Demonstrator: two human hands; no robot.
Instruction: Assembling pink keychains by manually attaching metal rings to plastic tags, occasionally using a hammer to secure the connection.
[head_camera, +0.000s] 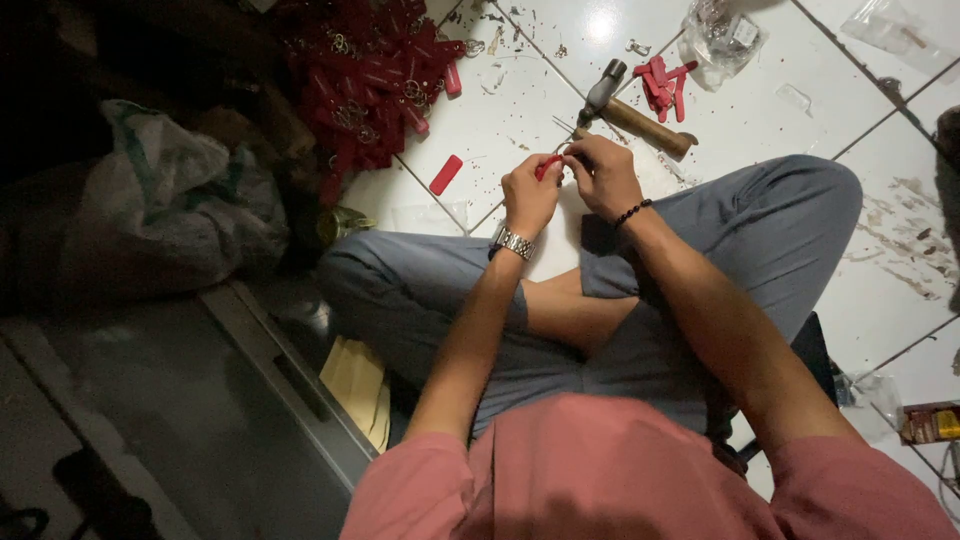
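- Position: the person sits cross-legged on a white tiled floor (760, 120), both hands raised together just above centre of the frame.
- Left hand (528, 195): fingers closed around a small red piece (547, 166), pinched at its near end. A metal watch (514, 242) sits on that wrist.
- Right hand (603, 175): fingertips drawn together at the far end of the same red piece; what they nip there, possibly a small metal ring, is too small to tell. A dark bead bracelet (633, 211) is on that wrist.
- Surroundings: a hammer (632, 112) lies on the tiles just beyond the hands, with a small cluster of red pieces (662, 84) beside it. A single red strip (445, 174) lies to the left of the hands. A large heap of red pieces with rings (370, 80) fills the upper left.
- Judgement on method: the work looks like fine fitting at the tip of the piece. The left hand should hold firm and steady while the right does the turning or pressing, both kept close to the lap for support.
- Risk: lighting is dim; a small part dropped among the floor debris would be hard to recover.
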